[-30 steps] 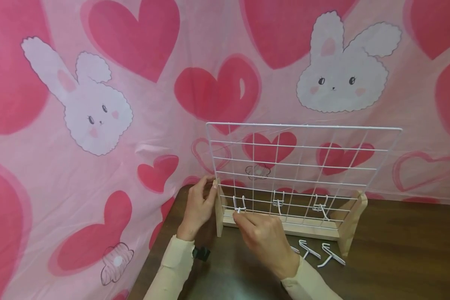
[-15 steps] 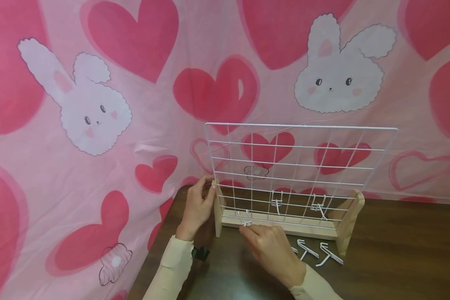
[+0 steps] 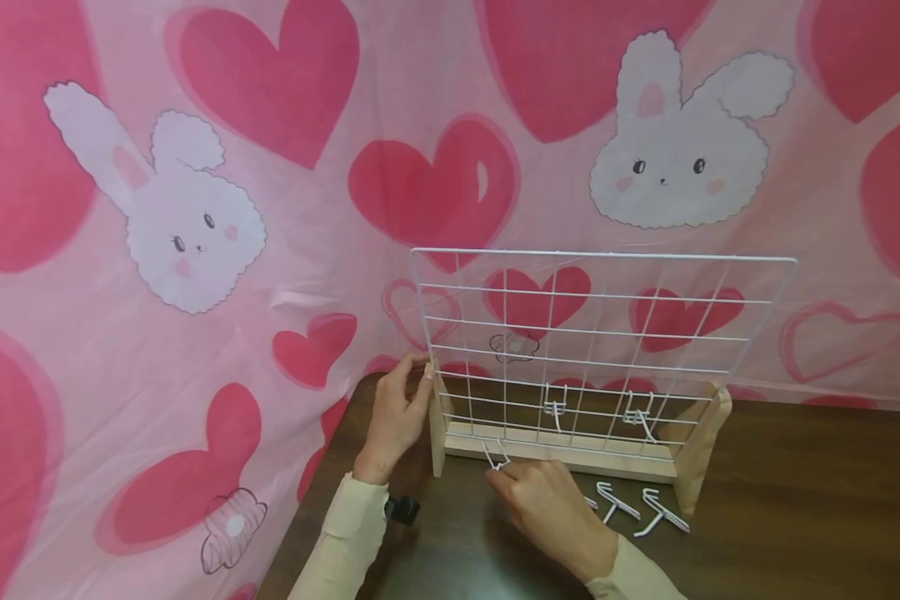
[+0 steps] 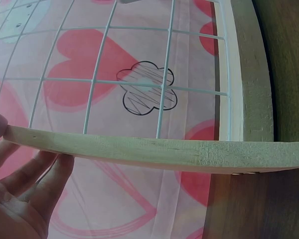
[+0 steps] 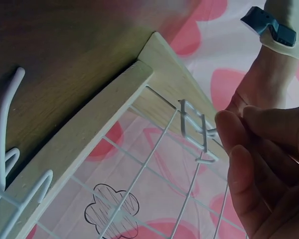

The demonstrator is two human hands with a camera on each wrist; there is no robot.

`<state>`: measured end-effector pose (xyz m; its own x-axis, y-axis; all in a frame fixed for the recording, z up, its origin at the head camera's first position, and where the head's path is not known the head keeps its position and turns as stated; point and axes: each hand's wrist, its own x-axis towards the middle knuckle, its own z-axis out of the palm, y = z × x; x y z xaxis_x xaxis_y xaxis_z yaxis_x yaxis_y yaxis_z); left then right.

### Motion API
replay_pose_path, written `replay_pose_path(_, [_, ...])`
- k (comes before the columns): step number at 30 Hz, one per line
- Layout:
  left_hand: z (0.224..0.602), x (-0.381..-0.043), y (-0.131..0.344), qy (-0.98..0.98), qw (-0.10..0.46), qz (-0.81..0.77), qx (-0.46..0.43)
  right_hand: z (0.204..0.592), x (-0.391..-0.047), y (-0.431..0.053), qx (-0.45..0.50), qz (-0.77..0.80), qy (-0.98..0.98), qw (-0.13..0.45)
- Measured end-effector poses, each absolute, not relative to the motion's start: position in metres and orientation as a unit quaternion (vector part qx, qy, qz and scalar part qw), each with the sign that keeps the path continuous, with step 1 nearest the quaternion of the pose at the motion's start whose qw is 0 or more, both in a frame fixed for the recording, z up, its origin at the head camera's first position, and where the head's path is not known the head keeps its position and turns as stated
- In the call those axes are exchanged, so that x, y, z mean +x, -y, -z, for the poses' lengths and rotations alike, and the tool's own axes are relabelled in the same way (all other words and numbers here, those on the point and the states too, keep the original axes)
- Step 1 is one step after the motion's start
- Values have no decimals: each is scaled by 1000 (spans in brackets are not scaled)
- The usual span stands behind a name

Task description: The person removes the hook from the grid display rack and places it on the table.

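Observation:
My left hand (image 3: pixel 396 417) grips the upper edge of the stand's left wooden side panel (image 4: pixel 139 150), thumb on one side and fingers on the other. A white wire grid (image 3: pixel 603 253) rises from this stand, leaning slightly back. My right hand (image 3: pixel 558 512) pinches a white wire hook (image 5: pixel 205 135) by its prong, with the two bent ends pointing up toward the grid's lower left. In the head view this hook overlaps the wooden base bar (image 3: pixel 607 450). One hook (image 3: pixel 555 408) hangs on the lower grid wires at the middle, and another hook (image 3: pixel 636 417) hangs right of it.
Loose white hooks lie on the dark wooden table (image 3: pixel 817 475) in front of the stand: one hook (image 3: pixel 663 512), a second hook (image 3: pixel 617 502), and a third partly hidden behind my right hand. A pink heart-and-bunny cloth (image 3: pixel 307 250) stands close behind and at left.
My right hand has drawn the pinched hook down and slightly right, away from the lower left grid wires. The left hand keeps its grip on the side panel.

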<state>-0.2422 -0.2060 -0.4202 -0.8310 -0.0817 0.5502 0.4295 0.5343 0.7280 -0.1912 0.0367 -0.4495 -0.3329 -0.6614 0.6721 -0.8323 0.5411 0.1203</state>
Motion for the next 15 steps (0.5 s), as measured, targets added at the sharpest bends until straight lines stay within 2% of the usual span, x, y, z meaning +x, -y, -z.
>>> replay_pose_path(15, [420, -242, 206, 834, 271, 468, -107, 452, -189, -39, 452, -71, 841, 291])
